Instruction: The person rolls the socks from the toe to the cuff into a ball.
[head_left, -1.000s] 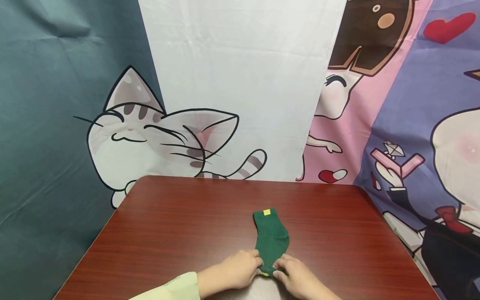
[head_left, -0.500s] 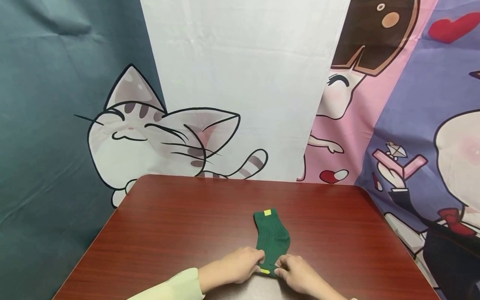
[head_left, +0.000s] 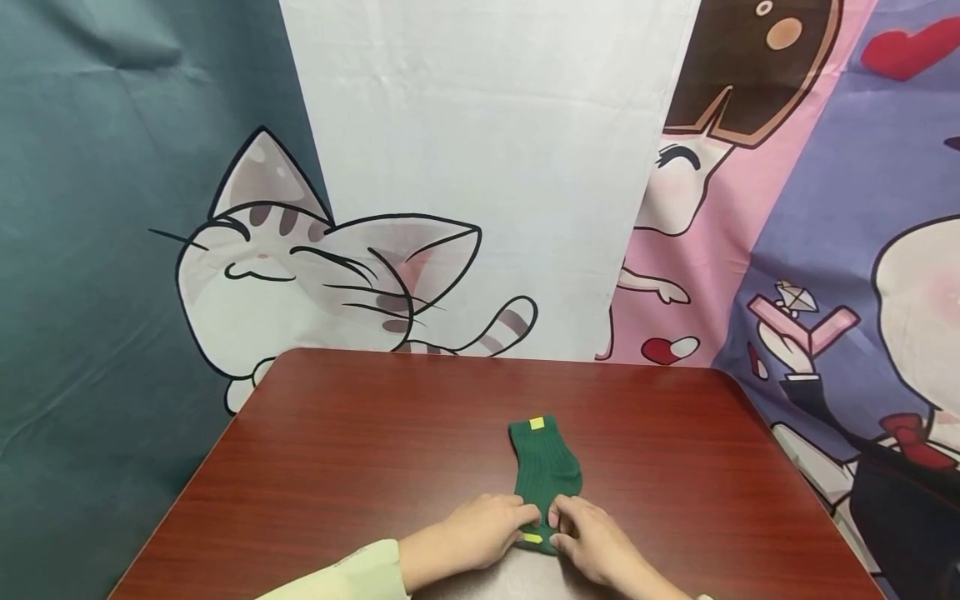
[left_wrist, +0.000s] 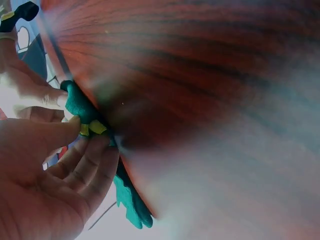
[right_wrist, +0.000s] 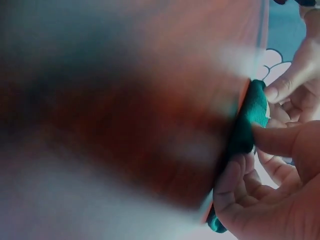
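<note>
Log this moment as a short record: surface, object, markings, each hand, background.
Surface: reddish-brown table with wood grain
Object: green sock lying on it; whether single or a stacked pair cannot be told
Markings: yellow label at the far end, yellow strip at the near end
Left hand: pinches the near end from the left
Right hand: pinches the near end from the right
Background: printed backdrop with a cartoon cat

My head camera looks forward and down across the table (head_left: 360,442) from farther back. The wrist cameras sit close, their tilted views facing my left hand (left_wrist: 55,175) and my right hand (right_wrist: 290,200); both share the green sock (left_wrist: 77,102).
</note>
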